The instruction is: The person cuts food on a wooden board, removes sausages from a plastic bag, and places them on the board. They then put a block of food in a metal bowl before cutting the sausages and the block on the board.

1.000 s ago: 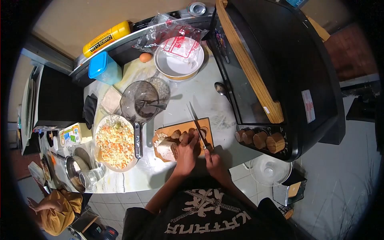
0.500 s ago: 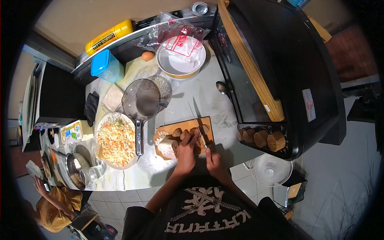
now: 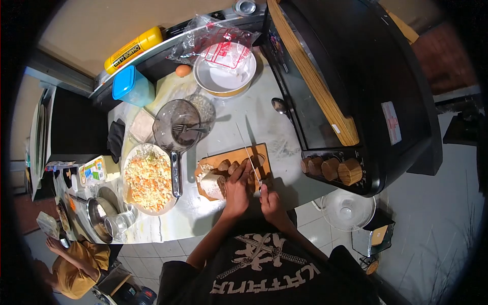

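My right hand (image 3: 271, 200) is closed around the handle of a long, thin kitchen knife (image 3: 248, 151), its blade pointing up and left across the wooden cutting board (image 3: 262, 151). Beside the blade, my left hand (image 3: 237, 193) presses its fingers down on a brown piece of food, mostly hidden under them. Several rounded brown chunks (image 3: 223, 165) lie on the board above my left hand. To its left is a larger white block (image 3: 210, 185) with a rough brown end, and small white crumbs sit near it.
Left of the board stand a plate of chopped orange-and-white food (image 3: 147, 179) and a dark see-through saucepan (image 3: 176, 114) holding a fork. A white bowl (image 3: 223, 84), an egg (image 3: 183, 70) and a spoon (image 3: 279, 105) lie behind. A black oven (image 3: 345, 101) borders the right; another person (image 3: 76, 264) is lower left.
The knife has shifted slightly left and tilts more. My left hand stays on the food. The view has shifted a little, and the other person's hand has moved.
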### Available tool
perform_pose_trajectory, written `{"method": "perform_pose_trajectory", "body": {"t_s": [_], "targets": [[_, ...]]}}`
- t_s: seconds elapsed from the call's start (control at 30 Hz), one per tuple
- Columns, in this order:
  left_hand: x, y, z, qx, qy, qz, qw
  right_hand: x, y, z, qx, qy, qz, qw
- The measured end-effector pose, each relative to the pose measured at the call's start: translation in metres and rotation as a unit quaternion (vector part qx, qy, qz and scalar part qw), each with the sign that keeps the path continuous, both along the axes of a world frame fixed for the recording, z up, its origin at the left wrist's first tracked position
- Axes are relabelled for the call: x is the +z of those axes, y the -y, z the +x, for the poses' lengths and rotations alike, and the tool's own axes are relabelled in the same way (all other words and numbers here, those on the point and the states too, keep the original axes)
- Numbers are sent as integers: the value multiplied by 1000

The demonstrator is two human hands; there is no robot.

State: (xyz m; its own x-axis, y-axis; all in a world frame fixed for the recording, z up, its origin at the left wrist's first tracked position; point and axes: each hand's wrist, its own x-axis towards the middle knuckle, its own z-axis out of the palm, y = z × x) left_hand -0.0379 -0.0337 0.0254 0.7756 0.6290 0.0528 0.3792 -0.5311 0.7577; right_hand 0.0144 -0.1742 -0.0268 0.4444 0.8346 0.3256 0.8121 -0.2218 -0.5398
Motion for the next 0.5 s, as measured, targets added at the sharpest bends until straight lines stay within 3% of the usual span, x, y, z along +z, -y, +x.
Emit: {"method": "perform_pose_trajectory", "body": {"t_s": [0.07,0.1,0.17,0.2,0.27,0.4,0.5], "targets": [[-1,1,1,4,-3,-1,1000,0,-3,-1,-43,-188,-15,981],[0,1,2,10,-7,-4,1000,-1,-2,-2,-45,-186,-13,981],[1,0,3,4,-4,-1,1000,-5,-1,-3,-15,-26,1,1000],[2,0,2,1,-4,-1,1000,0,-3,-2,-15,-26,1,1000],[0,0,0,-7,-17,6,1000,9,-6,-3,-80,-217,-38,972],[-1,-1,-3,-34,-24,-8,999,14,-12,-4,-96,-249,-57,962],[-3,-1,-5,-46,-52,-25,997,4,-13,-5,-86,-208,-34,974]]}}
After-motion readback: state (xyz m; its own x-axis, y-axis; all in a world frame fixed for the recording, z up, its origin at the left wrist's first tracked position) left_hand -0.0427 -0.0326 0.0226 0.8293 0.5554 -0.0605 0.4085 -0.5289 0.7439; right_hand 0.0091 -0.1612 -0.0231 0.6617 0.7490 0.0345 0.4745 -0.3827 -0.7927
